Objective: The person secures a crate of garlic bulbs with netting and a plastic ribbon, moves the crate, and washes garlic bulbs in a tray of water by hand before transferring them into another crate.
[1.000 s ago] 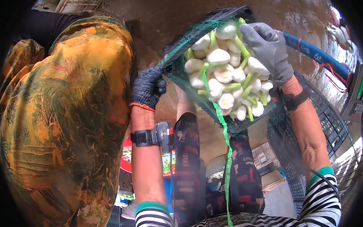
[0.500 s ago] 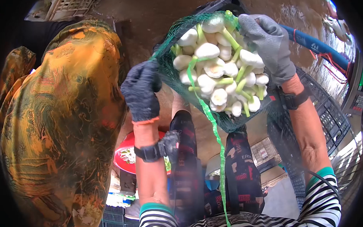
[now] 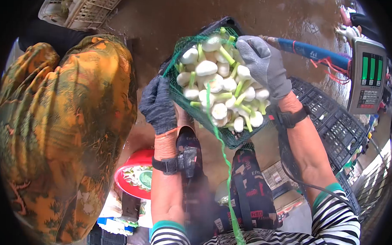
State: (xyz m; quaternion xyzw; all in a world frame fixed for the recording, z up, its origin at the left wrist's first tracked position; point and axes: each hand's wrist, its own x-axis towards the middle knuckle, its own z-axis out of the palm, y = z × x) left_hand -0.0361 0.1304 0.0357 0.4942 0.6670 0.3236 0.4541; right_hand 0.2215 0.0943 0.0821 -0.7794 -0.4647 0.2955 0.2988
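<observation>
Green net (image 3: pixel 201 118) is clamped in L grip (image 3: pixel 159 104), fist curled, & in R grip (image 3: pixel 267 66), set further fwd; garlic (image 3: pixel 229 84) is bunched btwn.

Garlic (image 3: pixel 229 84) in net (image 3: pixel 232 140), scale (image 3: pixel 366 81) right

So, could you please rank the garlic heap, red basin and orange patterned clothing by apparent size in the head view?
1. Orange patterned clothing
2. Garlic heap
3. Red basin, partly hidden
</observation>
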